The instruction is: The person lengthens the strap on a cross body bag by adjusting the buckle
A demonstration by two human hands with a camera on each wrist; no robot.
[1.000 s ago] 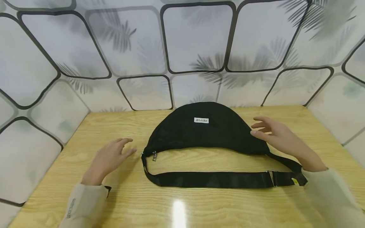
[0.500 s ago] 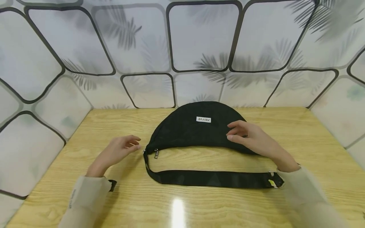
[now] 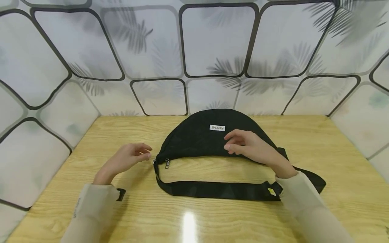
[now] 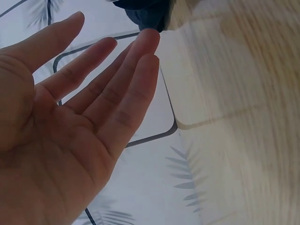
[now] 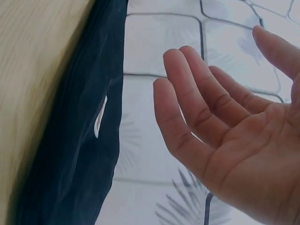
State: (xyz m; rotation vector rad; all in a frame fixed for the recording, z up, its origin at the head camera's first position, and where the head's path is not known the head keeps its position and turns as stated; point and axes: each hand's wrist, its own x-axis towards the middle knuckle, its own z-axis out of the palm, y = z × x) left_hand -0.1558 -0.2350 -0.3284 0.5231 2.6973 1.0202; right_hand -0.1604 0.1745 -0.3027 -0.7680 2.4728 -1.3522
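A black half-moon waist bag [image 3: 194, 138] with a white label [image 3: 217, 128] lies flat on the wooden table. Its black strap [image 3: 218, 190] runs along the near side, and a metal zipper pull [image 3: 167, 164] hangs at the bag's left corner. My left hand [image 3: 124, 160] hovers just left of that corner, fingers relaxed, holding nothing. Over the bag's right half hangs my right hand [image 3: 253, 148], loosely bent and also holding nothing. In the right wrist view, a gap separates its fingers [image 5: 176, 122] from the bag. My right forearm hides part of the strap and buckle.
The light wooden table [image 3: 152, 219] reaches back to a pale patterned wall covering [image 3: 218, 40] with dark outlines and leaf prints. Similar panels stand at the left and right sides. A bright reflection shows near the table's front.
My right hand has moved left, from the bag's right end to over its right half. The left hand has shifted slightly right, closer to the bag. The bag has stayed in place.
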